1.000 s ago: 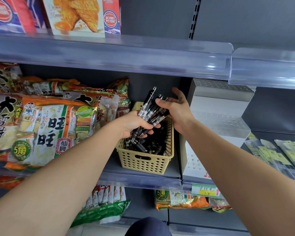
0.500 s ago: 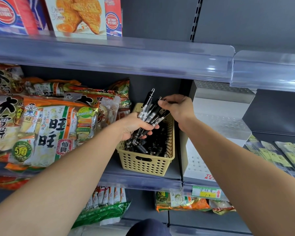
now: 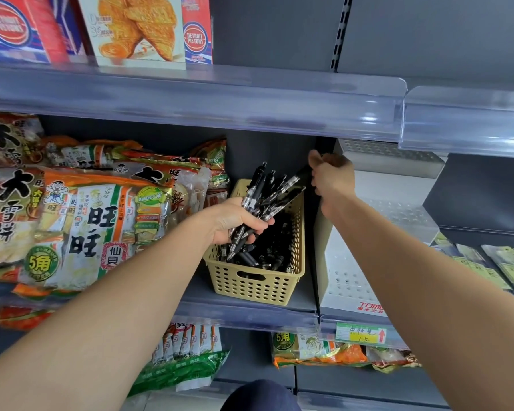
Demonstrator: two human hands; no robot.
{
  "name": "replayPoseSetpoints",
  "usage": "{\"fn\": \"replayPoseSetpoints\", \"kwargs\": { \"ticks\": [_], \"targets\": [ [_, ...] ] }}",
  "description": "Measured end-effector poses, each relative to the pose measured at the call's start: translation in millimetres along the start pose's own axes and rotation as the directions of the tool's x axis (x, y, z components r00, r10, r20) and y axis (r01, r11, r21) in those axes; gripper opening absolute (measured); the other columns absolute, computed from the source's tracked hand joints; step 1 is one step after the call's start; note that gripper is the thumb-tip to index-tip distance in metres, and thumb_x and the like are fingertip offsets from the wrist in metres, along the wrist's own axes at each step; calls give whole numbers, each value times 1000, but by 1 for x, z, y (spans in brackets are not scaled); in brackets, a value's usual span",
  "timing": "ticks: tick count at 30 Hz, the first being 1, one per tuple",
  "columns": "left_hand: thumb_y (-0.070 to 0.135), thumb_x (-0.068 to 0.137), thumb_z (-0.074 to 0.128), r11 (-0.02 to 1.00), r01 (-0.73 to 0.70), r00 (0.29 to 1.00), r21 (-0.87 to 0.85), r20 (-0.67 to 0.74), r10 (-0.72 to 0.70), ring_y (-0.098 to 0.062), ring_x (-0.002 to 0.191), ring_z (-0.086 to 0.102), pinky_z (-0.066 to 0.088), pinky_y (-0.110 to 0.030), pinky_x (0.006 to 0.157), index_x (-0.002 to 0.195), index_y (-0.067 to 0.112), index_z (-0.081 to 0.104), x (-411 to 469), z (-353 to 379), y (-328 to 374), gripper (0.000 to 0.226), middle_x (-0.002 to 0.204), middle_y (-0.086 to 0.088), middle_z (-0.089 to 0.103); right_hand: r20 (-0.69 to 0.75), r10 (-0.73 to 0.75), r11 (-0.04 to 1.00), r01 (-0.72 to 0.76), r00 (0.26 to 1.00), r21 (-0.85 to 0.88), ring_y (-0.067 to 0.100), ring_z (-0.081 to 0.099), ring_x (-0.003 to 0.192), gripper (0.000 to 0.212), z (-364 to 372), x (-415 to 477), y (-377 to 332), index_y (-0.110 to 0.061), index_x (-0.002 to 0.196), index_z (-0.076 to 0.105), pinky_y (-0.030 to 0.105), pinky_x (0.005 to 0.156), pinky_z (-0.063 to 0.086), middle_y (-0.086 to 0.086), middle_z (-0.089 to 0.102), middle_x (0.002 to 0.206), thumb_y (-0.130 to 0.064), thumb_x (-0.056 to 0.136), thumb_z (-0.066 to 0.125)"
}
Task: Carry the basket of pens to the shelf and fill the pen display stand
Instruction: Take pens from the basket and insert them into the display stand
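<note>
Left hand (image 3: 235, 219): fingers wrapped round a bundle of pens (image 3: 257, 188), held above the basket (image 3: 258, 287), clip ends fanned up and to the right.

Right hand (image 3: 333, 180): fingers curled, pinching the top end of a single pen (image 3: 294, 183) at the right edge of the fan. That pen's lower end lies among the bundle.

Basket stands on the shelf (image 3: 250, 314), just left of the white pen display stand (image 3: 344, 277). More loose pens lie in its bottom. Snack bags (image 3: 80, 221) fill the shelf to the left.

Step, as judged: carrying is done and filling is in hand, one pen being drawn from the bundle. No pen shows in the stand's visible tiers.

Next move calls for: freeing the pen clear of the bundle, turning it upright, and lining its tip up with one small hole in a perforated tier.

Hard to make out:
- The right fingertips face away, so the exact grip point is hidden.
- The right forearm covers part of the stand.
- The stand's top tier sits partly under the upper shelf lip.
- The pen count in the bundle and the basket cannot be told.
</note>
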State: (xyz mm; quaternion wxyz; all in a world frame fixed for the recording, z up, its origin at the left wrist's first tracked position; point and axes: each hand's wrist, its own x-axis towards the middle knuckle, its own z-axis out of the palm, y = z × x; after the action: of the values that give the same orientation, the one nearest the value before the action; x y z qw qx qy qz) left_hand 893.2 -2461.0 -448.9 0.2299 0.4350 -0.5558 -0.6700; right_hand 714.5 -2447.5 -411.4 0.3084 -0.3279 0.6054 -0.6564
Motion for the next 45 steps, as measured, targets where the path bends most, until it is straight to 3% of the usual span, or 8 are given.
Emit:
{"fn": "replayPoseSetpoints", "kwargs": {
  "ticks": [6,12,20,24,32,35,39,45],
  "targets": [
    [-12,81,63,972,-26,988,-233,-156,-11,-18,65,66,56,-31,57,121,-4,55,6,-1,2,42,84,-12,68,-130,60,990,-43,990,131,10,55,44,18,-5,-6,-3,-17,81,44,20,43,36,1,58,70,-21,93,57],
    [-8,84,62,940,-87,980,-330,-197,22,-17,64,60,52,-28,60,86,0,63,4,13,16,9,76,-11,63,210,168,972,-197,963,129,13,59,60,2,-3,-25,10,-8,88,61,20,56,48,7,67,77,-8,89,63],
    [2,86,66,927,-126,947,-353,-323,6,-21,64,61,54,-34,63,92,3,62,6,22,17,8,79,-10,65,608,310,950,-260,731,-171,15,68,71,10,-14,-31,31,-11,96,65,25,64,54,9,72,87,-7,87,66],
    [1,84,68,938,-117,953,-325,-302,15,-21,60,69,57,-32,52,122,3,55,7,26,9,40,93,-13,69,642,365,921,-161,674,-355,14,68,67,14,-21,-29,35,-14,97,64,24,62,54,10,73,93,-12,85,69],
    [-6,78,70,976,-159,954,-146,-279,114,-22,93,68,55,-42,84,111,6,63,6,40,-2,36,96,-7,73,563,355,840,9,746,-542,15,68,69,17,-33,-35,29,-13,89,69,24,60,51,5,72,79,-29,83,71],
    [-10,80,66,973,-181,963,-140,-225,147,-25,82,70,57,-45,79,105,9,59,3,40,-2,32,92,-10,71,296,49,911,79,954,-406,16,59,64,15,-32,-33,24,-15,84,60,25,54,43,0,59,69,-26,80,69],
    [-6,82,66,981,-190,975,-47,-124,183,-20,74,69,55,-30,59,104,7,62,0,44,-6,26,90,-7,73,192,-314,888,360,930,-287,11,57,83,34,-18,-29,5,-25,109,60,22,75,47,-1,58,94,-25,77,73],
    [-7,85,63,975,-187,982,120,-1,189,-13,71,68,53,-29,77,93,9,67,-3,48,-1,18,88,-1,73,412,-92,930,226,907,-289,11,60,90,24,-16,-21,-18,-20,102,69,18,76,44,-1,67,97,-14,79,72]
  ]
}}
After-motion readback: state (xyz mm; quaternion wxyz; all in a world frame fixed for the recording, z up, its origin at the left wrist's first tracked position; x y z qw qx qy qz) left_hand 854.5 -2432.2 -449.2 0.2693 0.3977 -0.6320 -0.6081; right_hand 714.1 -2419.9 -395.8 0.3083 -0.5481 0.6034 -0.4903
